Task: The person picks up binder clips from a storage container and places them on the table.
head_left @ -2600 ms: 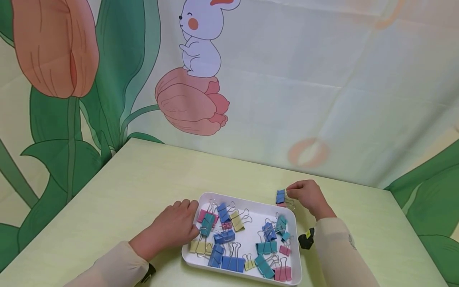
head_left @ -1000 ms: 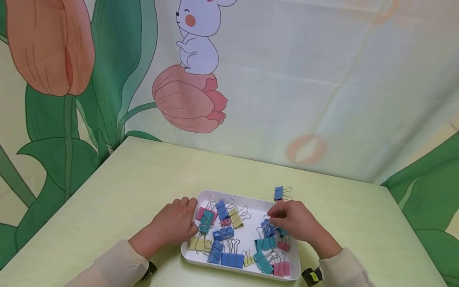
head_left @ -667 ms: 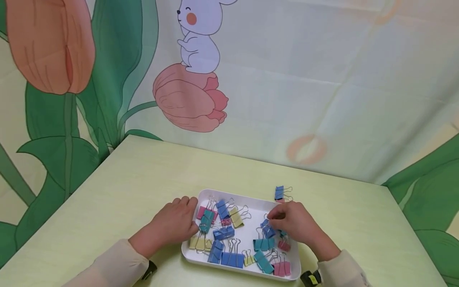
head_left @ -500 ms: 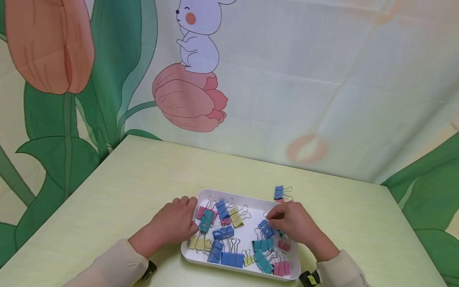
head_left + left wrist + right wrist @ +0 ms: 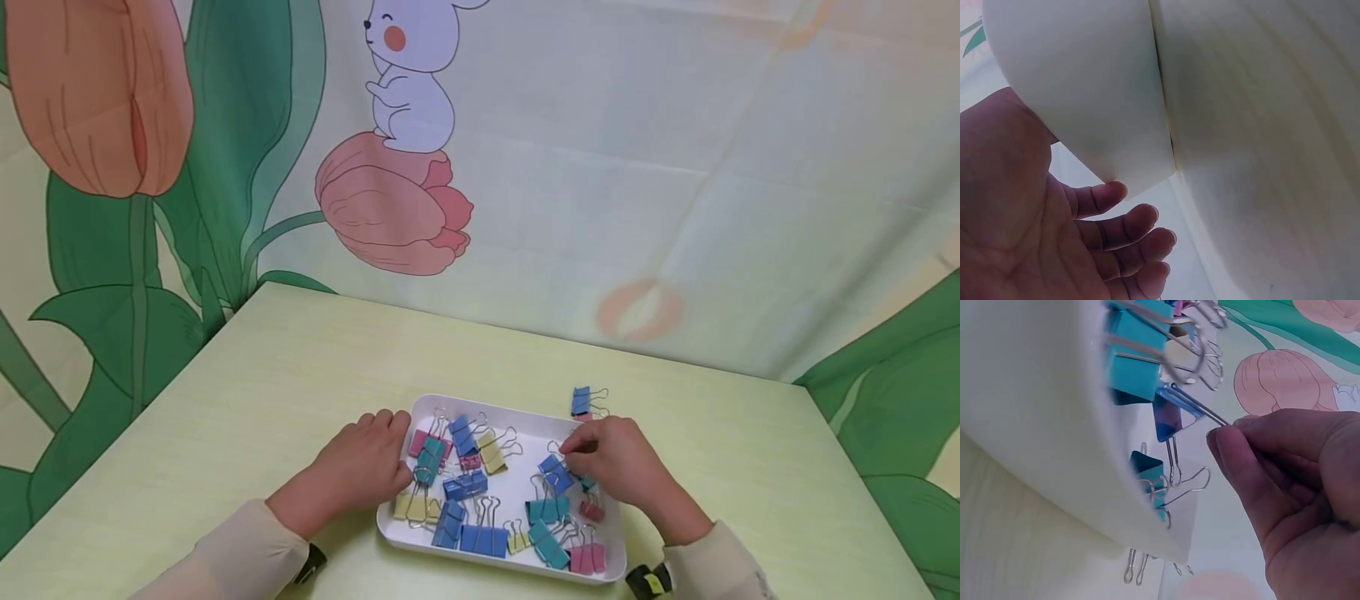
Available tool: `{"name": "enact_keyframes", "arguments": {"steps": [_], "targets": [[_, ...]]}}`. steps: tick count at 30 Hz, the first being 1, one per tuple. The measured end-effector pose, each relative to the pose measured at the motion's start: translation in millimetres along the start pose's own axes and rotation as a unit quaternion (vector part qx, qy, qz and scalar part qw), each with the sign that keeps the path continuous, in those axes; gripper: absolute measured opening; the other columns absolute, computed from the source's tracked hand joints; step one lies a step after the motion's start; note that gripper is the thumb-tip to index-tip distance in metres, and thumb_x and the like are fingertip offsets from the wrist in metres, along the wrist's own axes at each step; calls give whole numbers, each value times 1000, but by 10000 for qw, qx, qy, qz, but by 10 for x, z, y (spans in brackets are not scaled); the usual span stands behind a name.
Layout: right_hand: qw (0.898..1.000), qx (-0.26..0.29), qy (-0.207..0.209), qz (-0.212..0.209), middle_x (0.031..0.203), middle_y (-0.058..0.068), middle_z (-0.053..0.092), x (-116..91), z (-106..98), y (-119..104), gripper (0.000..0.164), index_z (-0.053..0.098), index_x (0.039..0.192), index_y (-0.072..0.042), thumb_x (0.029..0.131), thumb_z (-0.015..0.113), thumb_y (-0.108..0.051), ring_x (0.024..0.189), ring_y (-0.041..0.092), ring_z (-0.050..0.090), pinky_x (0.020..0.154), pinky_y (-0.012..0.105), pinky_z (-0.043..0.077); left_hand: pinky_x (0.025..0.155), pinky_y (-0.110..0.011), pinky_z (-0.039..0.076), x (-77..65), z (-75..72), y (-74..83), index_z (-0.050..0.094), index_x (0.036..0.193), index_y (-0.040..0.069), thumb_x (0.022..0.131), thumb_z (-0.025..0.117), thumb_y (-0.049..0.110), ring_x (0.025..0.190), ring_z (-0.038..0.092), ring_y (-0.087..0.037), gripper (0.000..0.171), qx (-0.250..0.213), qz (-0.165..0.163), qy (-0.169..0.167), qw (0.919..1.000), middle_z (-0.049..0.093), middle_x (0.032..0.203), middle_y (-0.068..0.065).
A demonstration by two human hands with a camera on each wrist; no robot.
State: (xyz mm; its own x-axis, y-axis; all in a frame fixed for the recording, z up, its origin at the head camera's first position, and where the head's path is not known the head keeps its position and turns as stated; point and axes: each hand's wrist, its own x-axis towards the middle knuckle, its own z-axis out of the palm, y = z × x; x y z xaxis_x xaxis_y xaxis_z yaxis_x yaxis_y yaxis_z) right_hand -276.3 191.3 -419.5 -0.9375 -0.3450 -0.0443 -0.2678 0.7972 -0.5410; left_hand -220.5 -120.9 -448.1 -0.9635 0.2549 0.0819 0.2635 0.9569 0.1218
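Observation:
A white tray [image 5: 517, 565] holds several binder clips in blue, teal, pink and yellow. My left hand [image 5: 352, 462] grips the tray's left side; in the left wrist view its curled fingers [image 5: 1138, 219] lie along the outer wall while the thumb passes out of sight behind it. Over the tray's right end, my right hand [image 5: 618, 458] pinches a wire handle of a blue binder clip [image 5: 557, 473] between thumb and forefinger. The right wrist view shows this blue clip [image 5: 1167, 415] tilted, close beside a teal binder clip [image 5: 1135, 359]. The hand partly covers another teal clip [image 5: 587, 483].
Behind the tray's far right corner, a blue binder clip [image 5: 581, 400] lies on the table with a pink clip [image 5: 583, 417] against it. The pale table [image 5: 337, 350] reaches back to a printed cloth [image 5: 540, 208] with tulips and a rabbit.
My right hand has left the blue clip behind the tray, come over the tray and pinched another blue clip. That clip has shifted slightly left. My left hand stays on the tray.

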Motion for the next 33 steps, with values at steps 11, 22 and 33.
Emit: {"name": "enact_keyframes", "arguments": {"steps": [11,22,33], "targets": [[9976,679,-92,116,88,-2,71,12,-136,34,8,76,88,-14,82,73,-9,79,12,63,73,29,54,61,-37,40,6,18,-4,48,100,0,82,60,23,70,41,-22,31,5,5,17,10000,46,79,-8],[9924,1225,-12,77,94,3,72,10,-286,24,10,75,94,-13,86,71,-14,79,12,68,78,31,56,61,-36,40,16,16,-3,48,102,0,82,59,23,70,42,-23,32,15,-4,-3,10000,45,79,-8],[9821,1781,614,-16,102,6,73,166,-503,47,18,74,102,-11,89,68,-22,90,16,71,86,36,54,62,-37,41,-1,9,3,49,103,0,81,60,22,70,42,-23,33,-76,-50,-57,9999,46,80,-8]]}}
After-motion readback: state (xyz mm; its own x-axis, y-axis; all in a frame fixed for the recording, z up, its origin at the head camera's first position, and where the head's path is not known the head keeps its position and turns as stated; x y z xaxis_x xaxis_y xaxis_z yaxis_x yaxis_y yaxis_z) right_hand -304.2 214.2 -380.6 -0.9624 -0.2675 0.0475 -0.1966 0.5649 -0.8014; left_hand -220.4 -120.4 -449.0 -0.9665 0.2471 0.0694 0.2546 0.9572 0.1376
